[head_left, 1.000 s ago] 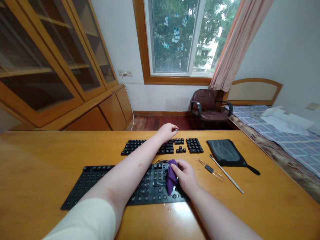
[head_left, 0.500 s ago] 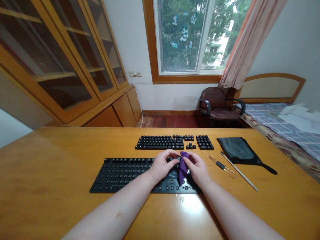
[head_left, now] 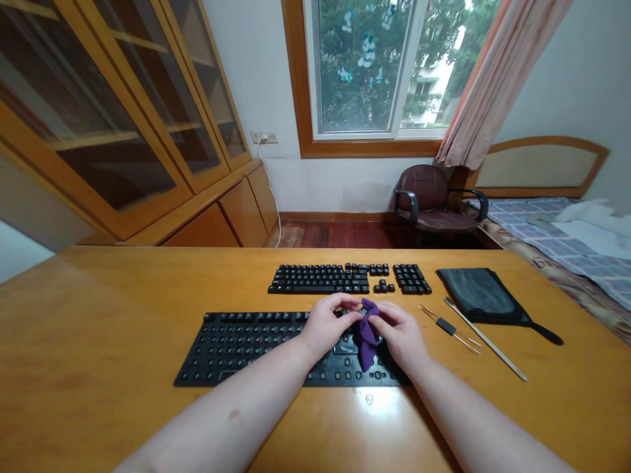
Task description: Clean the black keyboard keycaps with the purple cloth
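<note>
A person works at a bare keyboard base (head_left: 236, 351) on a wooden worktop (head_left: 98, 315), its rows of switches showing with no keycaps seated on the visible part. The black keycaps (head_left: 320, 278) lie in tidy rows just behind it, keeping the keyboard's layout, so the removal looks finished, while refitting appears not to have begun. Both forearms reach in from the near edge and angle together above the right half of the base. The left hand (head_left: 328, 322) is curled, its fingertips meeting at the top of a crumpled purple cloth (head_left: 367, 336), though whether it grips the cloth or something small beside it cannot be told. The right hand (head_left: 400, 335) pinches the cloth between thumb and fingers, and the cloth hangs down between the hands, just above the base. To the right lie a wire keycap puller (head_left: 449, 326), a slim metal pick (head_left: 486, 339) and a black pouch (head_left: 478, 292), none of them touched.
</note>
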Available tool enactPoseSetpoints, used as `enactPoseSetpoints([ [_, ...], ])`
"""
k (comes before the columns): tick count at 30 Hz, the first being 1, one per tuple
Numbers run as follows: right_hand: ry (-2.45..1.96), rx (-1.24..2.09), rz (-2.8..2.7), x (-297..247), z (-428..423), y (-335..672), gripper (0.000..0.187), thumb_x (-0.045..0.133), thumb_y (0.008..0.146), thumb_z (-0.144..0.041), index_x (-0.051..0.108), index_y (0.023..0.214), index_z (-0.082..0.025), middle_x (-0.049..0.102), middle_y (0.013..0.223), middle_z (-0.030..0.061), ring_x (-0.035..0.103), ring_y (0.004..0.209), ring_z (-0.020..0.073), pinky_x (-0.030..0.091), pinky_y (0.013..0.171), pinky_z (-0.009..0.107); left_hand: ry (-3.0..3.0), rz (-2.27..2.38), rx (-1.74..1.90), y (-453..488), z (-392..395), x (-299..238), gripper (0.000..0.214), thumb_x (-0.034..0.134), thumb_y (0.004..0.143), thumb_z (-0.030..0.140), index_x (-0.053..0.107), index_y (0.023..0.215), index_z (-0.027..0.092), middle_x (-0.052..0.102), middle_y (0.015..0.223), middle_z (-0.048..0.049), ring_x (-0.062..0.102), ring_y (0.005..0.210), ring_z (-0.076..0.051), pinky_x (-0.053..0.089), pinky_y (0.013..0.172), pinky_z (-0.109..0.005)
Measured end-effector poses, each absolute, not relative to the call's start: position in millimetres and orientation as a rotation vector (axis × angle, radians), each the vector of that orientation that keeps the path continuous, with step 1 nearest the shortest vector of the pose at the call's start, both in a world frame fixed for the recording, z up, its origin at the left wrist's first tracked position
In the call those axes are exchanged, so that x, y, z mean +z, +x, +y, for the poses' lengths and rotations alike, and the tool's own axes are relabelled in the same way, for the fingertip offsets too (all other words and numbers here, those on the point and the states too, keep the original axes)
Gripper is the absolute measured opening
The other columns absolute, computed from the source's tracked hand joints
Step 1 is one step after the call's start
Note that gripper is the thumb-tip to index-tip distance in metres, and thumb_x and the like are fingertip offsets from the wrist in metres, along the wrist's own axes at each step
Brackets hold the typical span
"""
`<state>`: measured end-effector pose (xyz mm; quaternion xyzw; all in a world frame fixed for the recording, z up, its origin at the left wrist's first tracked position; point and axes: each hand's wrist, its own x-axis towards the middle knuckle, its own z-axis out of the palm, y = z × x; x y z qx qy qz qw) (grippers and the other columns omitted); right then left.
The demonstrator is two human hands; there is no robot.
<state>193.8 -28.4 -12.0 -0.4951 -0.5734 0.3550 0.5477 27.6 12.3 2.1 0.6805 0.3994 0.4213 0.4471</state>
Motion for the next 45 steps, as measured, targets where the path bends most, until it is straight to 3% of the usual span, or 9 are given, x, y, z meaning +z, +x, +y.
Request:
enactPoseSetpoints([
  [6, -1.146, 0.839, -1.451, -11, -28, 193, 0.025, 0.066, 0.074, -0.032, 0.071, 0.098, -0.025, 0.069, 0.096, 0.0067, 0.063, 0.091, 0.0226, 0.049, 0.085, 0.037, 1.706, 1.016, 1.045, 28, 11, 4, 0.007, 0.071, 0.068, 0.019, 0.071, 0.074, 0.015, 0.071, 0.079, -0.0048, 0.065, 0.077, -0.017, 0.050, 0.079, -0.030],
  [15, -1.222, 0.827, -1.379, -16, -28, 194, 0.016, 0.065, 0.074, -0.034, 0.075, 0.076, -0.022, 0.070, 0.077, 0.0065, 0.064, 0.070, 0.0204, 0.052, 0.066, 0.032, 1.674, 0.993, 1.060, 29, 12, 2, 0.005, 0.073, 0.066, 0.017, 0.073, 0.071, 0.016, 0.071, 0.074, -0.0048, 0.065, 0.073, -0.017, 0.050, 0.074, -0.027],
  [21, -1.247, 0.872, -1.366, -12, -28, 194, 0.017, 0.064, 0.075, -0.034, 0.073, 0.079, -0.020, 0.070, 0.082, 0.0068, 0.064, 0.075, 0.0207, 0.051, 0.069, 0.032, 1.638, 1.020, 1.069, 29, 11, 5, 0.006, 0.073, 0.067, 0.017, 0.073, 0.073, 0.016, 0.072, 0.076, -0.0044, 0.065, 0.073, -0.016, 0.050, 0.074, -0.027],
  [25, -1.212, 0.862, -1.420, -11, -28, 193, 0.015, 0.068, 0.072, -0.029, 0.074, 0.084, -0.023, 0.071, 0.089, 0.0059, 0.064, 0.084, 0.0216, 0.049, 0.080, 0.035, 1.663, 0.989, 1.056, 29, 12, 4, 0.006, 0.072, 0.068, 0.016, 0.074, 0.074, 0.016, 0.072, 0.076, -0.0045, 0.065, 0.073, -0.016, 0.050, 0.074, -0.026],
  [30, -1.264, 0.836, -1.350, -11, -27, 194, 0.013, 0.067, 0.072, -0.032, 0.074, 0.074, -0.021, 0.071, 0.078, 0.0064, 0.064, 0.074, 0.0212, 0.051, 0.073, 0.034, 1.698, 0.970, 1.053, 28, 13, 1, 0.007, 0.072, 0.068, 0.016, 0.074, 0.074, 0.017, 0.072, 0.077, -0.0046, 0.066, 0.074, -0.017, 0.050, 0.075, -0.027],
  [39, -1.247, 0.864, -1.307, -4, -30, 190, 0.016, 0.066, 0.072, -0.033, 0.071, 0.073, -0.018, 0.070, 0.076, 0.0063, 0.063, 0.073, 0.0211, 0.049, 0.072, 0.033, 1.871, 0.925, 1.130, 29, 10, 4, 0.017, 0.075, 0.064, 0.016, 0.069, 0.080, 0.017, 0.069, 0.085, -0.0037, 0.063, 0.081, -0.016, 0.050, 0.079, -0.028],
  [45, -1.227, 0.892, -1.255, -6, -30, 191, 0.021, 0.066, 0.072, -0.037, 0.071, 0.076, -0.018, 0.070, 0.078, 0.0068, 0.064, 0.074, 0.0214, 0.050, 0.072, 0.033, 1.895, 0.921, 1.121, 29, 9, 5, 0.016, 0.067, 0.073, 0.017, 0.068, 0.089, 0.018, 0.068, 0.091, -0.0042, 0.062, 0.087, -0.016, 0.049, 0.084, -0.030],
])
